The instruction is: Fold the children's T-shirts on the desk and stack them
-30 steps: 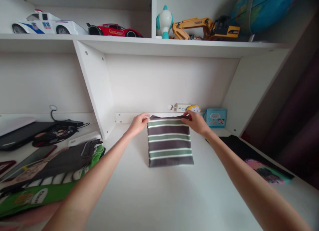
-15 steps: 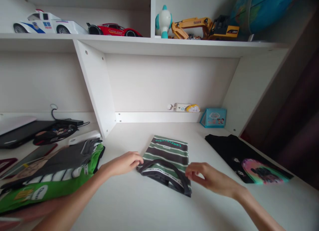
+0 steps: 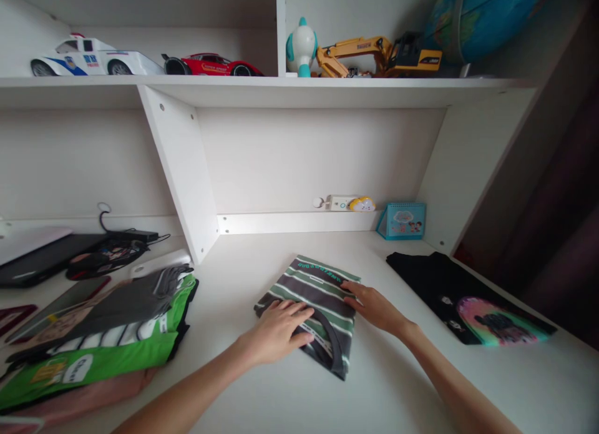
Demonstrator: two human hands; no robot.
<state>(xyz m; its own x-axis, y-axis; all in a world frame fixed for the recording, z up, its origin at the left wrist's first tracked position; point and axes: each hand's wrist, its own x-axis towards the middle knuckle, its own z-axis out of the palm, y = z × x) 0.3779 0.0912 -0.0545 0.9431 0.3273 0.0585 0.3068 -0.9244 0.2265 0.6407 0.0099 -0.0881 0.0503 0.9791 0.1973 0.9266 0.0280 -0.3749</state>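
- A folded striped shirt (image 3: 311,290) (grey/green/white bands) is laid flat on the white desk (image 3: 397,384), approx. centre of view, turned a little so its collar end points toward 5 o'clock.
- L hand (image 3: 281,328) is pressed palm-down on the shirt's near-left part, fingers spread & flat; nothing is pinched.
- R hand (image 3: 377,306) is laid at the shirt's right edge, at 3 o'clock of the shirt; fingers are stretched out, close together, tips touching the cloth. No grip is seen.
- The dark collar band (image 3: 327,343) is seen curving just right of the L fingertips.
- A stack of folded clothes (image 3: 107,334) w/ a green top is placed at 9 o'clock of the shirt, well apart.
- A black printed tee (image 3: 463,303) is spread at 3 o'clock, near the desk's right side.
- A small blue calendar (image 3: 402,220) is stood against the back wall at 1 o'clock.
- On the shelf above, at 12 o'clock: a yellow toy excavator (image 3: 374,54); a red toy car (image 3: 210,65) & a white toy car (image 3: 88,54) are parked toward 10 o'clock; a globe (image 3: 486,15) is partly cut off at 2 o'clock.
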